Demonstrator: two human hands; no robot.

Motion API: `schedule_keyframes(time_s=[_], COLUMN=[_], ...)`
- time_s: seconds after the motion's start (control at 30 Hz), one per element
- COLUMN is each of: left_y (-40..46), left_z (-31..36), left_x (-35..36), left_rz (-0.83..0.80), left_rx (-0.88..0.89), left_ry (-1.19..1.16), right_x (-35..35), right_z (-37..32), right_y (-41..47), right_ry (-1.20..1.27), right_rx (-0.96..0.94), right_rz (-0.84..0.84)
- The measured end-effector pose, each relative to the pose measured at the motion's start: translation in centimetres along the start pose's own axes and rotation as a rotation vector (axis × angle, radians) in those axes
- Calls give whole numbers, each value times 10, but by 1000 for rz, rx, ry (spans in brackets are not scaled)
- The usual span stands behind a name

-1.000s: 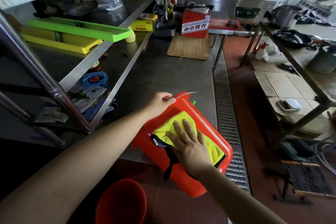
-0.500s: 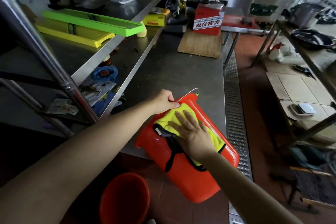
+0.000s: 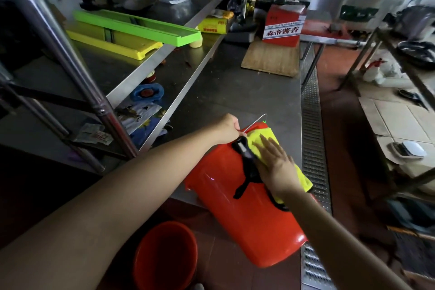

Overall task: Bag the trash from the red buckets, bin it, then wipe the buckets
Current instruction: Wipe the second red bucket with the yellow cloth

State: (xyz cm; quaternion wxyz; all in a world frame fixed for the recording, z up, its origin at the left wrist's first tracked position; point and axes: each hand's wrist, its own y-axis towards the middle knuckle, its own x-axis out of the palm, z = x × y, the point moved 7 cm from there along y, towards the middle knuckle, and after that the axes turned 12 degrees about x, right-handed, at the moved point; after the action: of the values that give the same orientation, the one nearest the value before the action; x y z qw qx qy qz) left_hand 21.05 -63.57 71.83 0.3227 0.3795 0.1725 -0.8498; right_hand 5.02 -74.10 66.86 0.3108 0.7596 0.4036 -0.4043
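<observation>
Two glossy red plastic buckets were in play: one (image 3: 247, 214) lay tipped on its side over the edge of the steel counter (image 3: 235, 92), the other (image 3: 164, 256) stood on the floor below. The left hand (image 3: 229, 128) gripped the tipped bucket's rim by its wire handle; the right hand (image 3: 275, 162), fingers flat, pressed a yellow cloth (image 3: 259, 139) against its wall. Firm overlapping strokes and a steady rim would likely clean best

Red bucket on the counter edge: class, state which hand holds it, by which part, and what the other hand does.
The left hand grips the red bucket at its rim, beside the wire handle. The right hand holds nothing; it presses the yellow cloth flat against it.
</observation>
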Motion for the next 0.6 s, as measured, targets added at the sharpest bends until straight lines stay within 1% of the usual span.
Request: schedule_keyframes(time_s=[0.03, 0.1, 0.17, 0.23, 0.3, 0.37, 0.4, 0.43, 0.5, 0.53, 0.57, 0.6], left_y=[0, 1, 0, 0, -1, -2, -2, -2, -4, -6, -7, -9], left_z=[-1, -3, -3, -4, -9, -9, -9, -8, -8, -9, -10, -10], left_x=[1, 2, 2, 4, 3, 3, 3, 3, 4, 3, 2, 2], left_rz=[1, 5, 6, -18, -15, -3, 0, -3, -25, -30, -28, -24], left_rx=[0, 6, 7, 14, 16, 18, 19, 18, 3, -6, -12, -18], left_ry=[-10, -25, -27, -18, -17, -7, -2, 0, -4, -9, -15, -19], right_x=[5, 20, 45, 59, 49, 27, 15, 5, -11, -12, -10, -9], right_z=[-10, -37, -64, -76, -72, -47, -28, -7, 34, 50, 56, 55], right_y=[-14, -45, -69, -80, -69, -47, -31, -15, 14, 22, 26, 25], right_ry=[-99, -269, -390, -424, -375, -286, -210, -107, 179, 283, 329, 311], right_rx=[-31, -155, -304, -383, -399, -325, -244, -140, 145, 275, 357, 382], right_rz=[49, 118, 113, 56, 38, 8, -26, -69, -158, -194, -224, -237])
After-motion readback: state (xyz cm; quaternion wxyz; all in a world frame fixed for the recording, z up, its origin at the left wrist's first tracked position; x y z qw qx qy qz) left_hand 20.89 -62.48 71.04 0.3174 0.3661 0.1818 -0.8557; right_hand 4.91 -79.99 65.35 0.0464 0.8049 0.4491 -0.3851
